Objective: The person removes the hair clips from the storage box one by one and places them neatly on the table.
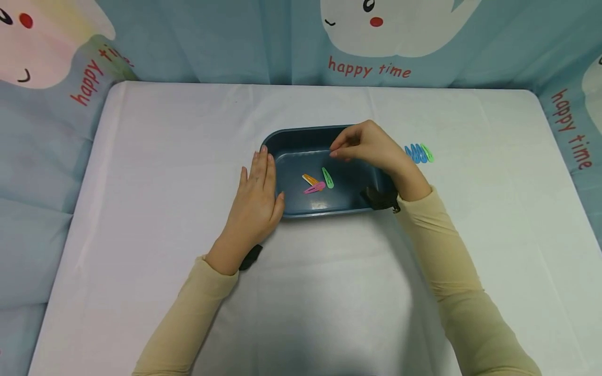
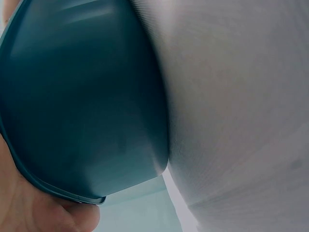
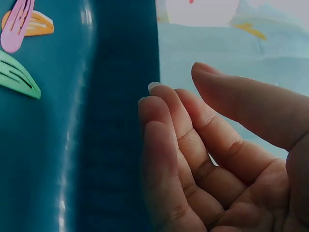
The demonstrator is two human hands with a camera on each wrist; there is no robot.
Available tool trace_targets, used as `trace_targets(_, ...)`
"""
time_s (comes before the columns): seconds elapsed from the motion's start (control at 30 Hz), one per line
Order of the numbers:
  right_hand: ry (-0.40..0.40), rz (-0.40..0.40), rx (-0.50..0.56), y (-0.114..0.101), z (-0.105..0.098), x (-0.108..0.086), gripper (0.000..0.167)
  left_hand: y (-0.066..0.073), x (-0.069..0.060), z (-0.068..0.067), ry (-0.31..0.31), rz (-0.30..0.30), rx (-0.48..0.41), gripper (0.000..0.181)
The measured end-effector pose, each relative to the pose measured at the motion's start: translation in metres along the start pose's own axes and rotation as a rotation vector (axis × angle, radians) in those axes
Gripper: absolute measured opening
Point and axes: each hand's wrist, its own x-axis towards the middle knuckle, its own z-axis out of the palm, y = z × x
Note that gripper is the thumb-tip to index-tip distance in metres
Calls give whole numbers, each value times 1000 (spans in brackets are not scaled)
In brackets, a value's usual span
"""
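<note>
A dark teal tray sits on the white-covered table, its outer wall filling much of the left wrist view. Inside lie a green snap hair clip, an orange hair clip and a pink hair clip, the last two overlapping. My left hand rests against the tray's left end, fingers straight. Over the tray's right half hovers my right hand. Its fingers are loosely bent, and the right wrist view shows the thumb apart from them with nothing between.
To the right of the tray, several blue hair clips and a green hair clip lie in a row on the tablecloth. A blue printed curtain hangs behind the table and along its sides.
</note>
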Motion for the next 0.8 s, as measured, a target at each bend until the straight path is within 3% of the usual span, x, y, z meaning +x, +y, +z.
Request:
trace_targets(0.3,-81,49,10,14,5,12,11,0,-1,-2,-12,-5,-8,65)
trace_targets(0.63,-212,120,-128,21,9,19,8,2,0,-3,-20,-15,-3,66)
trace_targets(0.8,-227,142,-149,23,10,20,8,2,0,-2,-22,-20,-4,66)
